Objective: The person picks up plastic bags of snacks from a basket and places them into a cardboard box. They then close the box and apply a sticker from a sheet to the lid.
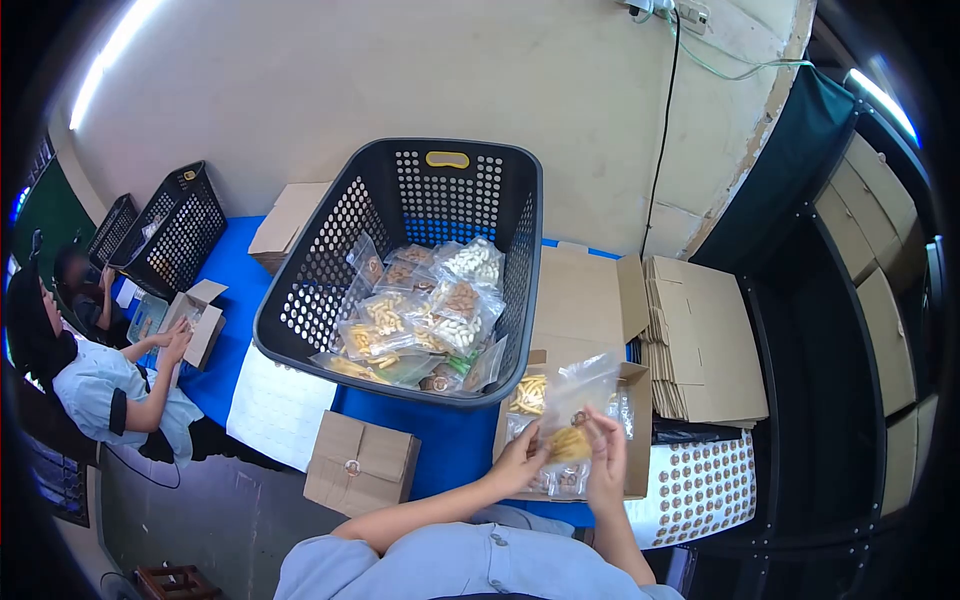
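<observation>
Pale wall [590, 130] rose behind a long table covered in blue cloth [440, 422]. At the far left, a co-worker [130, 385] had both hands at a small carton [205, 335]. Next came a white sheet [275, 405] and a closed box [360, 465] with a round sticker on its front. Above that box stood a big dark basket [521, 270], partly filled with small packets [460, 300] of white, yellow, brown and green pieces.

Right of the basket, the person's left hand [522, 458] pinched the lower left side of a clear bag [580, 390] with yellow pieces at its bottom. Held above an open box [636, 410] that had other packets in it, the bag bore a round mark. The right hand [606, 450] pinched the bag's right side, its fingers bent. The step in hand looked like handling this one bag; the next move seemed to call for a firm grip on the limp plastic and care for the packets beneath. Farther right lay a stack of flat cartons [705, 340], a sheet of round stickers [705, 490] and a dark shelf [805, 350].
</observation>
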Tool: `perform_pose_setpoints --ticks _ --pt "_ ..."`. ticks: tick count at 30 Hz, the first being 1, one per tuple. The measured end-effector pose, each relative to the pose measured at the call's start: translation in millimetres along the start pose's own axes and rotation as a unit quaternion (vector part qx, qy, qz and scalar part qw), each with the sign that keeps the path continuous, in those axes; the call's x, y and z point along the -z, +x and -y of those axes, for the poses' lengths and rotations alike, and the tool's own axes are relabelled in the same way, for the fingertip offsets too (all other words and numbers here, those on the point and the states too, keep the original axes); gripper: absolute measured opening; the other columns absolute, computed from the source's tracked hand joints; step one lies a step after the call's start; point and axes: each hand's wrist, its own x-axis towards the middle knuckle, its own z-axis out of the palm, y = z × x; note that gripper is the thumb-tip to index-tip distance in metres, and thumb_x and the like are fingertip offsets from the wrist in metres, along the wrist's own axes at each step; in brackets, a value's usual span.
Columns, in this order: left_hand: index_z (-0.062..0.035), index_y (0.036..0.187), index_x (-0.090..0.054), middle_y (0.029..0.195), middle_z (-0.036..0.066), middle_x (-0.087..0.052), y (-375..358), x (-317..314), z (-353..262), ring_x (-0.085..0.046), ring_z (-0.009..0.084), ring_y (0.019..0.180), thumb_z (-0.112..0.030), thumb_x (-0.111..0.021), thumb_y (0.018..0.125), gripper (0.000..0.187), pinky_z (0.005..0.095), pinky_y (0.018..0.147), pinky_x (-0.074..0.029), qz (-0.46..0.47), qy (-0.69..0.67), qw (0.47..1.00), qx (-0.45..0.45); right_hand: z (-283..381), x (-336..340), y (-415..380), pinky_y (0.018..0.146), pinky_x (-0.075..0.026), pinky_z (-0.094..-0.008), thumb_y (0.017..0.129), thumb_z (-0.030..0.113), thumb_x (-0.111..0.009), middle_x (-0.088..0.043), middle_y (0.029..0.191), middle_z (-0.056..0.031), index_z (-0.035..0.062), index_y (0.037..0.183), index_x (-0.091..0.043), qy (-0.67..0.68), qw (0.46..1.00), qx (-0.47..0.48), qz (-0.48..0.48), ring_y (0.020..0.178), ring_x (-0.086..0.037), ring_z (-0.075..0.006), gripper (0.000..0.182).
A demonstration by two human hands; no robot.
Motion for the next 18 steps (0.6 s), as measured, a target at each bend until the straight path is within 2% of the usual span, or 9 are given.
perform_pose_setpoints --ticks 2,4,6,8,9,12,14,16,18 --pt "-0.0049 0.135 -0.042 0.12 0.013 -0.059 3.3 6.8 5.3 -0.057 0.0163 0.109 -0.009 -0.05 0.097 0.039 0.0288 0.093 -0.046 0.016 -0.089 0.992 0.088 -13.7 16.7 7.9 0.107 -0.034 -0.0383 0.099 0.027 -0.05 -0.047 0.133 -0.0191 0.0009 0.129 -0.042 -0.058 0.997 -0.015 -0.044 0.128 -0.042 -0.0272 0.041" --pt "-0.004 0.128 -0.047 0.114 0.011 -0.062 2.9 8.1 18.5 -0.058 0.0108 0.101 -0.01 -0.045 0.1 0.029 0.0245 0.088 -0.046 0.004 -0.081 0.992 0.097 -42.6 39.1 12.0 0.108 -0.032 -0.0397 0.095 0.03 -0.057 -0.046 0.134 -0.0184 0.0037 0.136 -0.039 -0.364 0.927 -0.033 -0.085 0.127 -0.043 -0.0288 0.051" --pt "-0.0028 0.128 -0.048 0.117 0.012 -0.061 2.3 10.7 23.0 -0.057 0.014 0.109 -0.012 -0.047 0.1 0.03 0.0262 0.092 -0.045 -0.036 -0.111 0.986 0.119 -78.5 57.3 6.6 0.104 -0.036 -0.0407 0.092 0.031 -0.062 -0.045 0.133 -0.0202 0.0043 0.14 -0.036 -0.353 0.931 -0.045 -0.086 0.124 -0.045 -0.0285 0.06" --pt "-0.0032 0.129 -0.046 0.115 0.012 -0.061 2.4 14.8 29.8 -0.057 0.0139 0.106 -0.012 -0.047 0.1 0.031 0.0261 0.091 -0.046 -0.054 -0.098 0.986 0.123 -97.4 65.4 -2.2 0.097 -0.043 -0.0388 0.091 0.026 -0.065 -0.055 0.122 -0.0209 0.0005 0.14 -0.034 -0.173 0.944 -0.279 -0.027 0.114 -0.054 -0.0249 0.063" --pt "-0.0036 0.13 -0.045 0.113 0.013 -0.061 1.4 17.1 34.5 -0.058 0.0137 0.104 -0.012 -0.048 0.099 0.032 0.026 0.089 -0.046 -0.074 -0.086 0.986 0.126 -103.8 65.1 -6.4 0.066 -0.05 -0.025 0.09 0.02 -0.066 -0.067 0.092 -0.0091 -0.0034 0.138 -0.035 -0.06 0.952 -0.298 -0.029 0.079 -0.064 -0.0128 0.061" --pt "-0.0038 0.138 -0.037 0.123 0.018 -0.056 -0.5 27.3 47.4 -0.056 0.0182 0.112 -0.013 -0.051 0.097 0.044 0.0283 0.093 -0.046 -0.039 -0.046 0.984 0.166 -123.3 62.9 -8.5 0.065 -0.05 -0.0252 0.09 0.02 -0.066 -0.067 0.085 -0.0073 -0.0064 0.133 -0.039 0.059 0.948 -0.312 -0.029 0.075 -0.063 -0.011 0.057" --pt "-0.0045 0.146 -0.026 0.136 0.026 -0.044 -7.4 31.6 48.0 -0.049 0.0272 0.125 -0.021 -0.053 0.096 0.058 0.0344 0.103 -0.04 -0.048 -0.01 0.983 0.18 -141.0 64.3 -12.8 0.064 -0.049 -0.0251 0.089 0.018 -0.067 -0.067 0.087 -0.0079 -0.0042 0.131 -0.043 0.053 0.943 -0.324 -0.05 0.074 -0.062 -0.0116 0.053" --pt "-0.0056 0.149 -0.02 0.144 0.03 -0.033 -11.8 47.4 31.3 -0.037 0.0339 0.135 -0.031 -0.049 0.097 0.066 0.0373 0.111 -0.029 0.03 0.261 0.956 0.133 -169.1 68.7 -20.4 0.064 -0.05 -0.0254 0.088 0.016 -0.067 -0.067 0.087 -0.0097 -0.0018 0.132 -0.043 -0.163 0.922 -0.35 0.042 0.073 -0.063 -0.0136 0.053" --pt "-0.005 0.149 -0.023 0.146 0.029 -0.031 -16.2 63.3 -2.8 -0.032 0.0368 0.137 -0.039 -0.043 0.098 0.064 0.0374 0.114 -0.023 0.096 0.304 0.94 0.121 -183.4 68.7 -30.3 0.065 -0.05 -0.0285 0.084 0.016 -0.07 -0.066 0.085 -0.0115 -0.0003 0.136 -0.039 -0.268 0.906 -0.321 0.067 0.074 -0.063 -0.0161 0.063"
